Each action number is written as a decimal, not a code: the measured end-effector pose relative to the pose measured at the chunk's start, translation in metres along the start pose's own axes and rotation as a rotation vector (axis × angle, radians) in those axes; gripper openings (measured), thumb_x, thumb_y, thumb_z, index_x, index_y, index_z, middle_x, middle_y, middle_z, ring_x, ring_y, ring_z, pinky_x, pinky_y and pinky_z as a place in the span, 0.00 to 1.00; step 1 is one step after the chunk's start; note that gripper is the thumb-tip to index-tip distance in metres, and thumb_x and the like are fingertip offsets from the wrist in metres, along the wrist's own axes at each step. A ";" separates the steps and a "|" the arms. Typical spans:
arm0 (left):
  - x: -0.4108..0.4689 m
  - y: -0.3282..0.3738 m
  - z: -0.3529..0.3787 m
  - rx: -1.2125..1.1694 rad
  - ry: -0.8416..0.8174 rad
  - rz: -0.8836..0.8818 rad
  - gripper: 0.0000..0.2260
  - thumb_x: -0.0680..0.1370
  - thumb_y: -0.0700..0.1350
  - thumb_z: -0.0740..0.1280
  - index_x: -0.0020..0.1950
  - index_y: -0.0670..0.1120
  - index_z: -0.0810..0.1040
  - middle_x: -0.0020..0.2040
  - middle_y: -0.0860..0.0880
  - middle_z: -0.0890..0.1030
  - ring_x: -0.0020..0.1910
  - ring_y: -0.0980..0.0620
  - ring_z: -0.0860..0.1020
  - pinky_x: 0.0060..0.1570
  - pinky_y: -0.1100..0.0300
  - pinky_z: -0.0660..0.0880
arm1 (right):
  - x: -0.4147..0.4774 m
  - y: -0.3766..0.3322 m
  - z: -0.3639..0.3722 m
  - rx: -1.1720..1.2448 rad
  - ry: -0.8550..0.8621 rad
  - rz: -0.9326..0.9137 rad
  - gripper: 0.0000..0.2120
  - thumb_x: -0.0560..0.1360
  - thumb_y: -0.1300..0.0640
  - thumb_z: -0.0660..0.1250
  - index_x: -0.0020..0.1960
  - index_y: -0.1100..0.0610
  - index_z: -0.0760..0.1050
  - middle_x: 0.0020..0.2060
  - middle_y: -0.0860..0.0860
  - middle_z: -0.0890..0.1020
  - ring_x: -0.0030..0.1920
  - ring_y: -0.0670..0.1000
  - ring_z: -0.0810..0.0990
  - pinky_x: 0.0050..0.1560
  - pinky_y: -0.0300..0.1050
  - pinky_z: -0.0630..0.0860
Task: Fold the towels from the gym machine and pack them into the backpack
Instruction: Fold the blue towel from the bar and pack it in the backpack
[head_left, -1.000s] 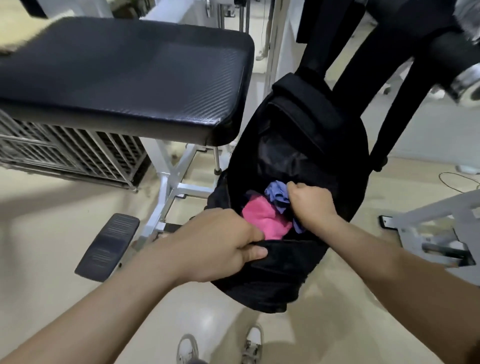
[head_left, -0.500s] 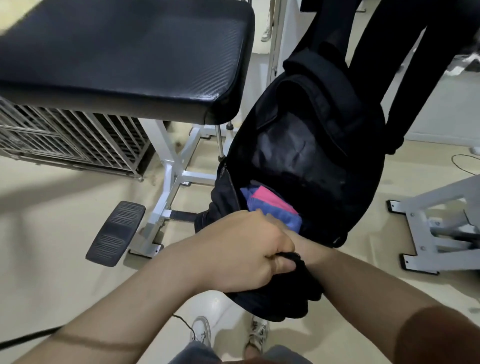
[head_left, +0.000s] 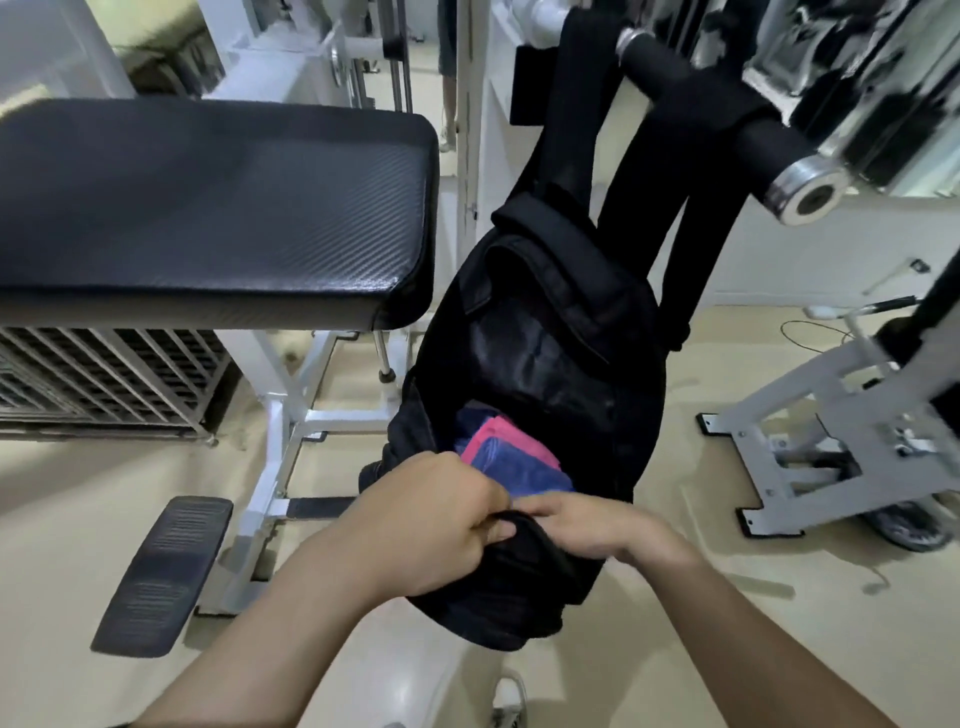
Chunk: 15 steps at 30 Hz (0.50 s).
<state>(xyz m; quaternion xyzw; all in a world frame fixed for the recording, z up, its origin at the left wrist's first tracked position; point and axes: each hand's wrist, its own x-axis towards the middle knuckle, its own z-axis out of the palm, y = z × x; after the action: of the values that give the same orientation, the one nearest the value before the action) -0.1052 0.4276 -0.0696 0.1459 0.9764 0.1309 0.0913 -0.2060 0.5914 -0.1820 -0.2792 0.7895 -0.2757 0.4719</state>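
I see the black backpack (head_left: 545, 338) hanging just right of the padded bench (head_left: 208, 208), its 2 straps (head_left: 576, 130) looped over a foam-sleeved bar (head_left: 727, 119) with a metal end cap. Its long axis runs close to vertical, top end up at the bar, bottom end down toward the floor, and the open mouth faces me. Inside, low in the main compartment, lie the folded towels: a pink towel (head_left: 511, 441) and a blue towel (head_left: 530, 470) overlapping it, both soft and napped against the slick dark lining. A darker blue edge shows left of the pink one; I cannot tell whether it is a 3rd towel.

My left hand (head_left: 431, 525) grips the near rim of the opening, fingers curled round the fabric. My right hand (head_left: 597, 525) lies on that same rim, right of the bench, its fingertips hidden behind the left hand, so I cannot tell its hold.

The bench has a ribbed, carbon-weave vinyl top on a white steel frame. Below it sit a ridged black foot pad (head_left: 161, 571) and a wire crate (head_left: 104, 379).
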 end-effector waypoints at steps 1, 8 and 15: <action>-0.001 -0.006 0.000 0.005 0.003 0.005 0.11 0.80 0.52 0.61 0.38 0.51 0.67 0.41 0.46 0.79 0.40 0.45 0.71 0.39 0.56 0.59 | -0.017 -0.008 0.002 0.021 0.024 0.018 0.13 0.81 0.45 0.57 0.49 0.43 0.79 0.48 0.37 0.81 0.51 0.41 0.77 0.57 0.37 0.69; -0.013 -0.037 0.009 -0.219 0.026 0.068 0.17 0.77 0.53 0.66 0.32 0.48 0.68 0.30 0.48 0.73 0.32 0.53 0.68 0.35 0.55 0.65 | -0.079 -0.055 0.037 0.335 0.403 -0.174 0.18 0.76 0.52 0.69 0.29 0.51 0.70 0.27 0.43 0.68 0.30 0.44 0.66 0.33 0.40 0.63; -0.019 -0.019 0.010 -0.655 0.216 0.082 0.12 0.77 0.48 0.69 0.33 0.56 0.77 0.28 0.56 0.77 0.31 0.59 0.75 0.35 0.61 0.70 | -0.092 -0.011 0.065 0.711 1.077 0.133 0.05 0.78 0.59 0.65 0.51 0.54 0.80 0.40 0.46 0.78 0.39 0.40 0.75 0.41 0.32 0.71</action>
<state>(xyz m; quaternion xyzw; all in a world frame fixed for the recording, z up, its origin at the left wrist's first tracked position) -0.0906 0.4065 -0.0823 0.1334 0.8798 0.4556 0.0239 -0.1089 0.6371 -0.1466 0.1208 0.7918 -0.5920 0.0893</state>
